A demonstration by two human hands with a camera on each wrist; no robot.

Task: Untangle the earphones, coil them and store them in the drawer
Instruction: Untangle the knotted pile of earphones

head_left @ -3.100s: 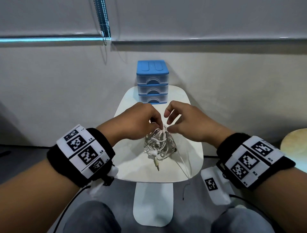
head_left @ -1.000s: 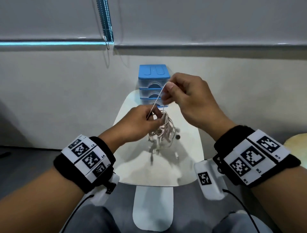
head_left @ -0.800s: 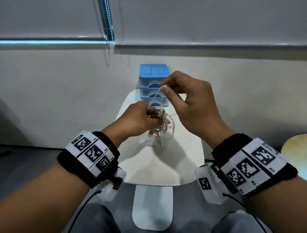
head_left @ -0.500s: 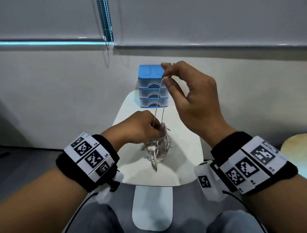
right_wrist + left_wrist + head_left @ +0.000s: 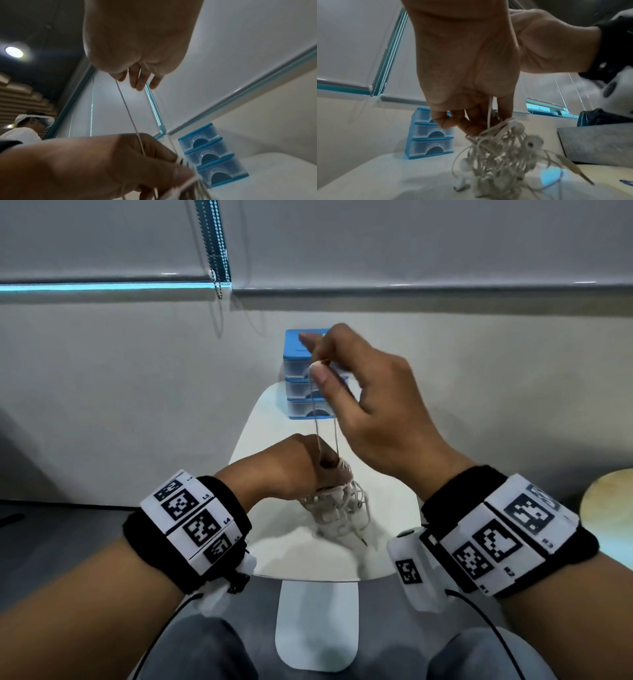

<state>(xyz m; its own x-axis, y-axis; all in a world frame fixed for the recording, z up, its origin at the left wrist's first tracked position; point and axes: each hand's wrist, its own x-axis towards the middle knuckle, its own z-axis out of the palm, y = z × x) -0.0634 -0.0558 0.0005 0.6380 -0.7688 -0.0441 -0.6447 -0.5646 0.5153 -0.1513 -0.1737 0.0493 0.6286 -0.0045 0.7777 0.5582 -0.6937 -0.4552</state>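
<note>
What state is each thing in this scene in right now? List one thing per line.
Earphones: still tangled in a bunch, one loop of wire pulled up out of it.
Left hand: grips the top of the bunch above the table.
Right hand: raised, pinches the wire loop.
Drawers: all three closed.
Blinds: down.
</note>
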